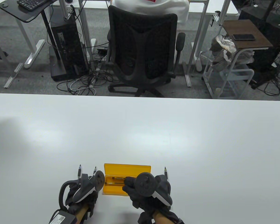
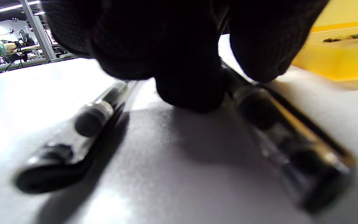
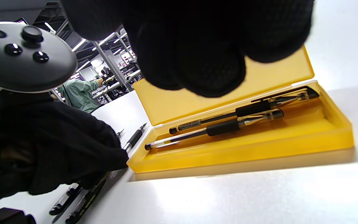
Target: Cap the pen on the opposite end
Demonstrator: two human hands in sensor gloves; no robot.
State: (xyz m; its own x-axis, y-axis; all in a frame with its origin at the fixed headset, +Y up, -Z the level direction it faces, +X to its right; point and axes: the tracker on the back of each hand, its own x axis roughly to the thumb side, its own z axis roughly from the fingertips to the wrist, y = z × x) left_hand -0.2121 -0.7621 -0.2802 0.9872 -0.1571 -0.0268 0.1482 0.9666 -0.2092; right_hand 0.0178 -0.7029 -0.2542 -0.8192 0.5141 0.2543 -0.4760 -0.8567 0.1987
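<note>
Hovering low over the white desk [image 1: 140, 130], both gloved hands sit beside an open yellow pen case [image 3: 241, 146]. Two black gel pens [image 3: 228, 124] lie side by side in its tray, one with its cap on, the other bare-tipped. The right hand [image 1: 145, 191] hangs over the case's near edge with its fingers [image 3: 210, 68] bunched and curled above the pens, holding nothing. The left hand [image 1: 84, 189] is down on the desk just left of the case, between two more loose pens [image 2: 73, 137]; its fingers [image 2: 191, 87] touch the desk, and whether they pinch the right-hand pen [image 2: 291, 137] I cannot tell. A further pen [image 1: 165, 173] lies right of the case.

Risks, as I judge them: round barrels roll, so a glancing touch could send a loose pen away; thick glove tips may grab both cased pens together; pulling a cap one-handed could drag the light case.
</note>
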